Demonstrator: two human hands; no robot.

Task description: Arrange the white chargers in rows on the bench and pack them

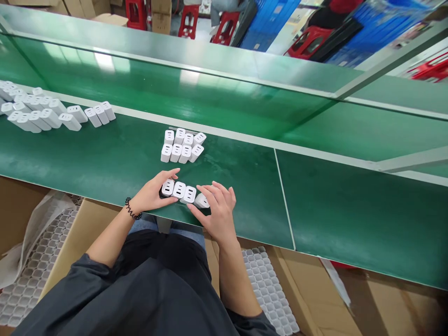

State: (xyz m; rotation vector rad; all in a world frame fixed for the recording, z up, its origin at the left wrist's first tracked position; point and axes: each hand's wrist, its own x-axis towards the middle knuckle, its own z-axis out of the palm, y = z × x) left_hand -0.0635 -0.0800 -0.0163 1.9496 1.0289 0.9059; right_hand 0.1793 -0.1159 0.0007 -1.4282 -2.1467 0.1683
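Observation:
A short row of white USB chargers (179, 190) stands near the front edge of the green table, ports facing up. My left hand (154, 190) curls round the leftmost charger (167, 188), thumb on the near side and fingers on the far side. At the right end, my right hand (219, 207) grips a tilted white charger (202, 201) between thumb and fingers. This charger is partly covered by my fingers and leans beside the row. Just beyond my hands, several more chargers (176, 153) stand in two rows, the right ones leaning.
A larger cluster of white chargers (38, 112) lies at the far left of the green table (350, 205). Below the table edge are cardboard boxes with a tray of cells on the left (31, 284) and another tray (269, 284) on the right. Red stools (189, 21) stand beyond.

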